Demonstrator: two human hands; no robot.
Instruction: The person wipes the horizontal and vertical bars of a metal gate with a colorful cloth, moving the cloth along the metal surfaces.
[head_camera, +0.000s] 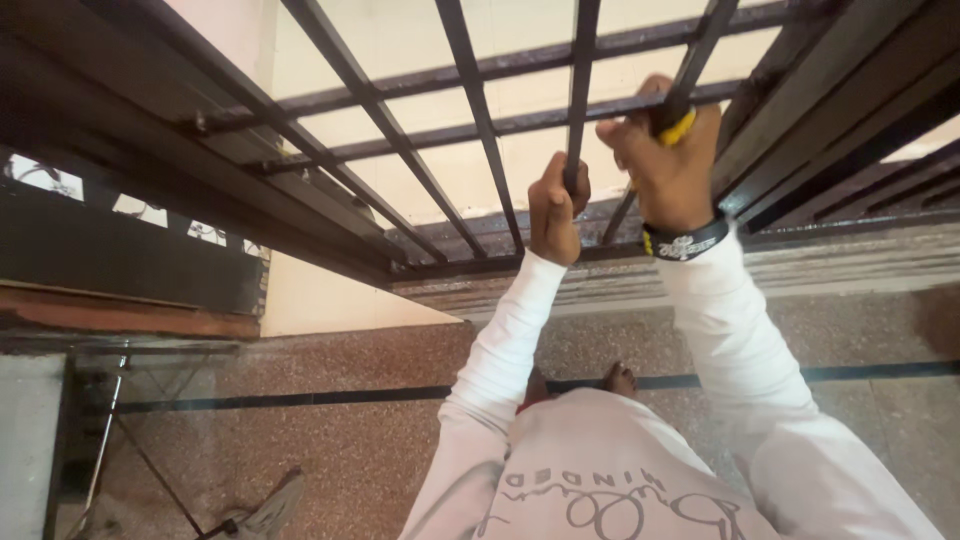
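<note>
L hand (556, 212) is at 12 o'clock from the torso, fingers wrapped tight round one vertical bar (579, 95) of the dark metal grille (400, 150). R hand (668, 165) sits just beside it at 2 o'clock, fingers closed on a tool w/ yellow-black handle (677, 125), pressed against the next bar (700, 45) near a crossbar; tool tip hidden. Black wristband (686, 243) on R wrist, white sleeves on both arms. Speckled stone floor (350, 440) w/ a dark stripe lies at 6 o'clock, bare toes showing.
</note>
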